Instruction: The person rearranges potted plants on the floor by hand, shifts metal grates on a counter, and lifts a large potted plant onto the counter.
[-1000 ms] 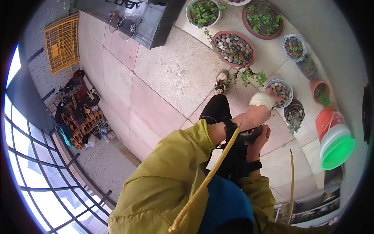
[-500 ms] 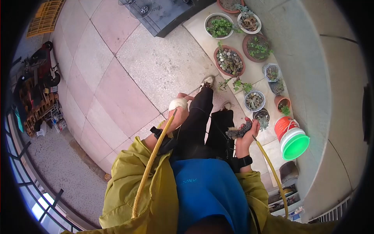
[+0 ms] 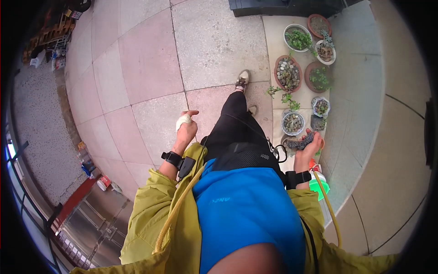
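Note:
My left hand (image 3: pixel 186 131) hangs in front of me over the tiles, holding nothing that I can see. One finger stretches to the right; the others are partly hidden. A white patch (image 3: pixel 183 121) like a bandage lies over its knuckles. At the right, my right hand (image 3: pixel 311 147) has its fingers wrapped round a dark grey, rough lump (image 3: pixel 300 142), whose kind I cannot make out. Just beyond that hand stands a white pot of pebbles (image 3: pixel 293 123). Both wrists carry black straps.
Several potted plants (image 3: pixel 288 74) line the right side beside a low wall (image 3: pixel 353 105). A green-rimmed bucket (image 3: pixel 318 188) is partly hidden under my right forearm. A dark box-like object (image 3: pixel 283 7) stands ahead. Metal panels (image 3: pixel 93 226) lie at lower left.
My view has turned and moved forward; the pots appear further right and the red vehicle has mostly left the view. My left hand is further left, and the right still grips the grey lump.

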`<move>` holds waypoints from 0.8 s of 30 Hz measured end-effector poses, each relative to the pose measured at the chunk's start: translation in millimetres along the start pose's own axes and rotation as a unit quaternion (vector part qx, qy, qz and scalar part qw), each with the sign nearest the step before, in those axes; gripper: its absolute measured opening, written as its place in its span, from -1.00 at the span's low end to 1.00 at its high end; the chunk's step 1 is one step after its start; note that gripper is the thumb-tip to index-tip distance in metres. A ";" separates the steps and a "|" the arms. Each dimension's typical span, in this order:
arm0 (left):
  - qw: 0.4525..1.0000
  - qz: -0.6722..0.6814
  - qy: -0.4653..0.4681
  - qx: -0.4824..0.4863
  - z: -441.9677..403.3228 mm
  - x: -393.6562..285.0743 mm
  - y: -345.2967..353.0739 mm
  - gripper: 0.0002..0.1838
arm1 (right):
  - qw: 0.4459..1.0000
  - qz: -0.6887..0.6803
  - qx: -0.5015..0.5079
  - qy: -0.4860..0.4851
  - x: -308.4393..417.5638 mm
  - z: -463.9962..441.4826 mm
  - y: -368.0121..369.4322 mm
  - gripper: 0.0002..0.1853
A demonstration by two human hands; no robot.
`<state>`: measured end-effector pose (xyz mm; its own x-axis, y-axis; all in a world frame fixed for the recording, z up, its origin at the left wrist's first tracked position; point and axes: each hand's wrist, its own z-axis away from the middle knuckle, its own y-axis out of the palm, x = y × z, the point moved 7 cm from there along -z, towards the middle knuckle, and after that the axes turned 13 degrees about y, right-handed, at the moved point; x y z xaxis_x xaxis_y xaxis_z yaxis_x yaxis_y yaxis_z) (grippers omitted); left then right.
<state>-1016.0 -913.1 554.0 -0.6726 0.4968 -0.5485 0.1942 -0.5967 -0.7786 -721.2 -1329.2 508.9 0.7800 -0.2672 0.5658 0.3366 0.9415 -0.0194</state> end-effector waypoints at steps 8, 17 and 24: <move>0.976 0.109 -0.187 -0.037 89.4 54.8 -24.8 -0.56 | 0.995 0.070 0.040 -0.060 45.7 -4.1 1.6 -0.74; 0.967 0.171 -0.178 -0.055 106.2 85.5 -45.3 -0.57 | 0.990 0.107 0.049 -0.079 39.4 18.4 21.7 -0.76; 0.966 0.172 -0.191 -0.040 137.1 135.4 -61.5 -0.57 | 0.986 0.127 0.037 -0.101 8.4 41.9 26.0 -0.81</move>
<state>-1216.9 -895.6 569.4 -0.7695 0.0001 -0.6386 0.4978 -0.6264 -0.5999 -728.0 -1298.3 547.7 0.7101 0.0184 0.7038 0.0988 0.9872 -0.1255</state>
